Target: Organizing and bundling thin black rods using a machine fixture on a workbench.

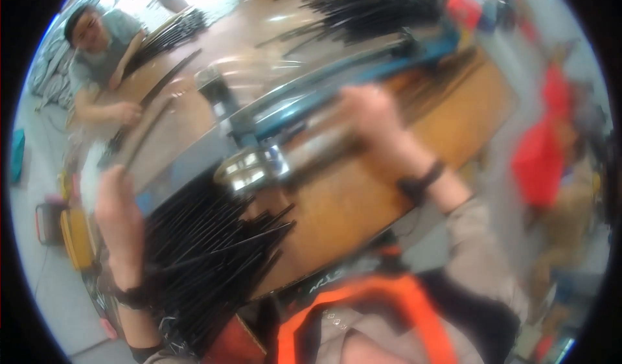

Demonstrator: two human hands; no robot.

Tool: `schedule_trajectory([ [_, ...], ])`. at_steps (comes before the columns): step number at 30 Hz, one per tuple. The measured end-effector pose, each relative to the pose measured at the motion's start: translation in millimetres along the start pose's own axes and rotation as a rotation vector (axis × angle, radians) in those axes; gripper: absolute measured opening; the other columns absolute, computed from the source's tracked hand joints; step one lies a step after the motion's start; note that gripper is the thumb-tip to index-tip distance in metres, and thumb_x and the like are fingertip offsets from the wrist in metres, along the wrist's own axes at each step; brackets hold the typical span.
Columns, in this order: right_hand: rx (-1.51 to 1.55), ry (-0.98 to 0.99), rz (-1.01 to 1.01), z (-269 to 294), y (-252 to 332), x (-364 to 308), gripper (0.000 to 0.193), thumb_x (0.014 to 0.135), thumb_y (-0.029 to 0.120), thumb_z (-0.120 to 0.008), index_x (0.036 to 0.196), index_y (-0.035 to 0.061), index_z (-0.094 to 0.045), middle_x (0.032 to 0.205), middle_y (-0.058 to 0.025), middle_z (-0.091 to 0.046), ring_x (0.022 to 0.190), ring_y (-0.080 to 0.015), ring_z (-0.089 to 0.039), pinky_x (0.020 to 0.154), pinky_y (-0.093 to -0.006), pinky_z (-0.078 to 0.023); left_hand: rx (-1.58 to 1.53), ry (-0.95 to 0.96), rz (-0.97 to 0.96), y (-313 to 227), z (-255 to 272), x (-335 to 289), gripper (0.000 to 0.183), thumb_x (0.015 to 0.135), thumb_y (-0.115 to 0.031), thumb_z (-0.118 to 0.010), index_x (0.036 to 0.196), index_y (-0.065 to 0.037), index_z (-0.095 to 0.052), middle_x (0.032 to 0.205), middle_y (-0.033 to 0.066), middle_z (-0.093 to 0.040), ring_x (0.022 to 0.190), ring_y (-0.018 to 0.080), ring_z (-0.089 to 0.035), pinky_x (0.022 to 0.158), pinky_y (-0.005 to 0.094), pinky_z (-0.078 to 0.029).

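Note:
My left hand (120, 211) is closed on one end of a thin dark strip (150, 129), which slants up and away from it beside the near-left heap of black rods (210, 234). Smeared by motion, my right hand (376, 114) is curled round the far end of a grey lever bar (317, 147). That bar runs to a shiny metal head (249, 169) on a bench tool with a long blue base (363, 72). A metal upright (217, 95) stands behind the head.
The wooden table (343, 208) carries more black rods (369, 7) at the back. Across it, a person (107, 59) handles a long dark strip (172, 72). A yellow container (76, 239) stands on the floor at left. A red cloth-like thing (541, 160) is at right.

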State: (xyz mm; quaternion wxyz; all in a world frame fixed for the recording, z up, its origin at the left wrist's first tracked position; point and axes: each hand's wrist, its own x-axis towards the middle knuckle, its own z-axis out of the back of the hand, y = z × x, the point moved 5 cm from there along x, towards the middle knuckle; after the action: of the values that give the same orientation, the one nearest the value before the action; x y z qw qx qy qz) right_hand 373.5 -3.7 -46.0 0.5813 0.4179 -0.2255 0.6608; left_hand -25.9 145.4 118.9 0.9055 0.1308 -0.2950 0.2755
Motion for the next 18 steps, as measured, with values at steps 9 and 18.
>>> schedule_trajectory([
  [9,0.77,0.327,-0.268,-94,83,112,0.015,0.091,0.017,-0.069,0.103,0.0065,-0.069,0.087,-0.011,-0.073,0.074,-0.0211,-0.07,0.068,-0.0321,-0.055,-0.051,-0.008,0.221,22,29,-8,0.022,0.095,-0.005,-0.059,0.116,0.001,-0.063,0.098,0.0233,-0.066,0.085,0.0362,-0.064,0.075,0.0392,-0.051],
  [18,0.709,0.456,-0.047,-153,110,138,0.02,0.09,0.022,-0.071,0.104,0.0083,-0.074,0.092,-0.0137,-0.073,0.076,-0.0239,-0.071,0.07,-0.0331,-0.056,-0.107,0.083,0.425,48,32,-74,0.025,0.095,-0.006,-0.06,0.119,0.002,-0.063,0.098,0.0233,-0.067,0.085,0.0323,-0.067,0.077,0.0357,-0.051],
])
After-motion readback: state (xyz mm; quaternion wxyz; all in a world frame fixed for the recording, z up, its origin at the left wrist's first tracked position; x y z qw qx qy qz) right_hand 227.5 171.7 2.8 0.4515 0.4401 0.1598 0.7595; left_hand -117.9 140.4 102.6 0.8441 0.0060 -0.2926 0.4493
